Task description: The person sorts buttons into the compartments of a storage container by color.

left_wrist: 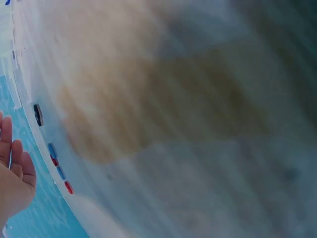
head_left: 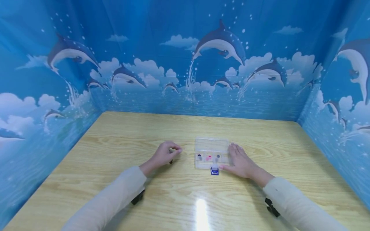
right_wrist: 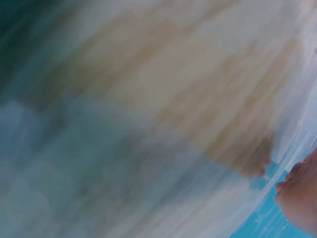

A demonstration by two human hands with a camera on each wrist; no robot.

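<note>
A clear plastic case [head_left: 202,146] lies on the wooden table, with a small dark piece [head_left: 199,155], a pink-red piece [head_left: 209,157] and a grey piece [head_left: 218,156] in its near half. My right hand [head_left: 242,163] rests with straight fingers along the case's right side. Its thumb is close to a small translucent blue piece [head_left: 214,171] at the case's front edge. Left of the case, my left hand [head_left: 164,155] brings thumb and forefinger together; whether something is between them is unclear. A small dark object [head_left: 171,161] shows just below that hand.
In the left wrist view, a small black item [left_wrist: 38,115] and several little blue and red pieces [left_wrist: 68,187] lie in a row. The wooden table [head_left: 130,128] is enclosed by blue dolphin-print cloth [head_left: 179,96] behind and at both sides.
</note>
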